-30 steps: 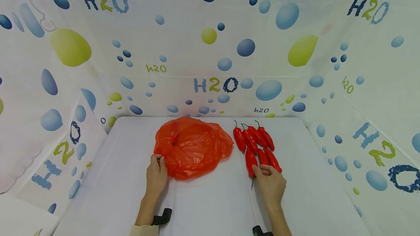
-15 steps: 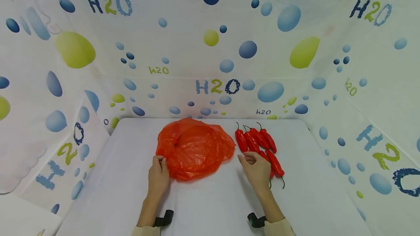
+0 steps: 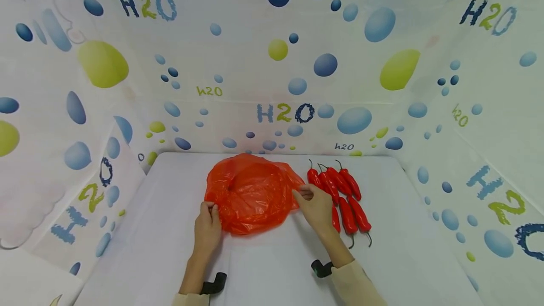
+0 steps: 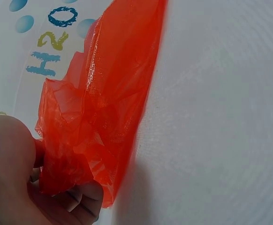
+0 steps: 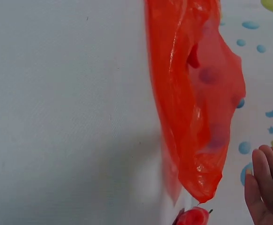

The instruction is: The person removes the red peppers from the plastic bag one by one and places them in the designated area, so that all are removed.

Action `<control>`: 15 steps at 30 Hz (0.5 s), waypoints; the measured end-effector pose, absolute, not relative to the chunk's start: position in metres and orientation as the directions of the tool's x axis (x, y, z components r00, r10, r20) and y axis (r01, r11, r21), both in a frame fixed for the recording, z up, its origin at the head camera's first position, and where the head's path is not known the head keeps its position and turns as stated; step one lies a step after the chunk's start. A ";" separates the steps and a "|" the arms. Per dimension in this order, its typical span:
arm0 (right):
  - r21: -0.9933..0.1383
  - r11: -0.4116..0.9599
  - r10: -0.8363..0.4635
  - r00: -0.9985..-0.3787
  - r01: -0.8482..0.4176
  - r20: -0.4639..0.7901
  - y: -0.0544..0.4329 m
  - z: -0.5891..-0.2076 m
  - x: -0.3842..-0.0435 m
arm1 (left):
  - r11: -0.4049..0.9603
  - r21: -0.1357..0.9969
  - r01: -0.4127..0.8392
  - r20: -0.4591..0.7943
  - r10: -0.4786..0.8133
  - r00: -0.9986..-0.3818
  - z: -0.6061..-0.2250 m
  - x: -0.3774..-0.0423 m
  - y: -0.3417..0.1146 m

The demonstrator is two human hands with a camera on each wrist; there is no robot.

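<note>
A thin red plastic bag point(image 3: 255, 197) lies spread on the white table, its mouth open upward. My left hand point(image 3: 207, 228) pinches the bag's near left edge. In the left wrist view, the crumpled film point(image 4: 64, 150) passes between the thumb and curled fingers of my left hand point(image 4: 14, 178). At the bag's right edge hovers my right hand point(image 3: 316, 207), fingers loosely bent. In the right wrist view, a gap shows between my right hand point(image 5: 268, 183) and the bag point(image 5: 197, 122). Several glossy red chili peppers point(image 3: 348, 216) lie to the right, partly hidden by that hand.
White table point(image 3: 263, 273) runs back to a white wall sheet point(image 3: 238, 60) printed with blue and green drops. Similar sheets stand on the left and right sides. A dark wrist mount point(image 3: 214, 283) sits at the left wrist, and another mount point(image 3: 321, 268) at the right.
My right hand has moved left and slightly up, from the front peppers to the bag's right edge. The left hand keeps its hold on the bag. The head view has shifted slightly.
</note>
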State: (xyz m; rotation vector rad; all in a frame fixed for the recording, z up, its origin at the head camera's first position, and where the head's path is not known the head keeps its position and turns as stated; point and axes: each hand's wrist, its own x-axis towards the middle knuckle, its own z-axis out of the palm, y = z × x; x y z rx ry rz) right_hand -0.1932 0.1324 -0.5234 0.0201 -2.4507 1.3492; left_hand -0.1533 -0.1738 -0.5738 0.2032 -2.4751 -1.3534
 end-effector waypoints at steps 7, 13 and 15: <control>-0.807 0.560 0.074 -0.958 -0.188 0.275 0.119 -0.522 -0.211 | 0.552 0.831 0.063 0.246 -0.263 -0.933 -0.577 -0.155 -0.173; -0.758 0.617 -0.015 -0.965 -0.214 0.260 0.101 -0.526 -0.229 | 0.562 0.823 0.075 0.268 -0.269 -0.925 -0.578 -0.155 -0.174; -0.747 0.633 -0.030 -0.971 -0.203 0.238 0.095 -0.526 -0.233 | 0.567 0.820 0.079 0.279 -0.275 -0.920 -0.578 -0.154 -0.174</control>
